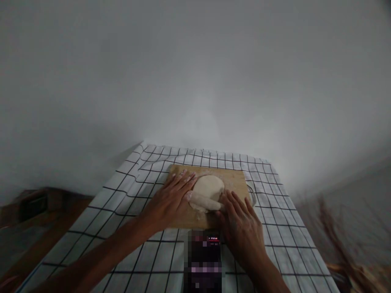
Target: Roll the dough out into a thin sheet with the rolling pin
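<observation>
Already rolled into flat, round dough (209, 186), likely not done yet, with left hand (171, 197) spread and right hand (242, 216) bent, can't tell if gripping, by 2 ends of the rolling pin (205, 202).

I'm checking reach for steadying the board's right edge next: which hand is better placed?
Probably the right hand: it lies by that edge of the board, while the left hand is across the dough. Both are at the rolling pin.
</observation>
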`<state>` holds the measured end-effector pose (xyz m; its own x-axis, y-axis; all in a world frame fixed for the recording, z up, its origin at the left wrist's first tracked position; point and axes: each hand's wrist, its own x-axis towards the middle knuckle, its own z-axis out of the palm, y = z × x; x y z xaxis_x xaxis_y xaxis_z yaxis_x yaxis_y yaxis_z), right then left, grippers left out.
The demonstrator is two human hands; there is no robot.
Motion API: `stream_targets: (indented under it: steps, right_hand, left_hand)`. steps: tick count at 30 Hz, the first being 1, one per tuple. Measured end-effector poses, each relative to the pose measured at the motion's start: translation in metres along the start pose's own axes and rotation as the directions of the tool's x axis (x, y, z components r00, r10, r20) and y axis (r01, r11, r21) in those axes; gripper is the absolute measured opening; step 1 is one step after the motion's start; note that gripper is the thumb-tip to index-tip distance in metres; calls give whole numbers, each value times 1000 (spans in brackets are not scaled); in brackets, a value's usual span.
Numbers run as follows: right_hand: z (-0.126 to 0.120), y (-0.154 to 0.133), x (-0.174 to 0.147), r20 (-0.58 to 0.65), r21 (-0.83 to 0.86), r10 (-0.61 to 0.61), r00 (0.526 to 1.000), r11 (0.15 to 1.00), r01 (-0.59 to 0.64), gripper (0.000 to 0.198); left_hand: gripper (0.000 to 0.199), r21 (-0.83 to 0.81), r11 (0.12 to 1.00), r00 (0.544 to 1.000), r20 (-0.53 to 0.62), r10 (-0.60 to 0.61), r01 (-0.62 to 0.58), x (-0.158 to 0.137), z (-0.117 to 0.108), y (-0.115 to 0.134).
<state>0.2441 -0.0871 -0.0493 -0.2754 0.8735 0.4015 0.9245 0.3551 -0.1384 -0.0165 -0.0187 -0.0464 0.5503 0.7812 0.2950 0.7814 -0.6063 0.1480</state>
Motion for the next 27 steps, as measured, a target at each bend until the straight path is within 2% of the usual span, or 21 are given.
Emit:
stream_targets:
  steps: [4, 7, 10, 15, 19, 22, 27]
  right_hand:
    - [-2, 2, -4, -14, 22, -41, 999, 999, 41, 43]
    - [1, 8, 3, -13, 1, -49, 999, 999, 49, 44]
    - [6, 18, 17, -22, -10, -24, 999, 1000, 24, 42]
    - [12, 42, 45, -17, 46, 126, 992, 991, -125, 33]
    - [14, 56, 56, -13, 125, 165, 986, 979, -162, 36]
    - [16, 56, 57, -43, 148, 166, 985, 976, -158, 37]
    - [17, 35, 47, -8, 125, 129, 992, 984, -127, 38]
  left_hand:
    - [59, 16, 1000, 1000, 15, -21, 20, -22, -1, 3]
    - [56, 26, 1000, 1000, 30, -8, 7, -12, 0, -2]
    - [52, 51, 999, 999, 39, 3, -5, 22, 2, -11]
    - [53, 39, 999, 994, 109, -33, 29, 104, 12, -26]
    - [54, -20, 999, 990, 138, 36, -34, 148, 23, -34]
    - [55, -57, 998, 988, 152, 39, -30, 148, 25, -38]
    - [55, -63, 998, 992, 126, 24, -16, 113, 21, -40]
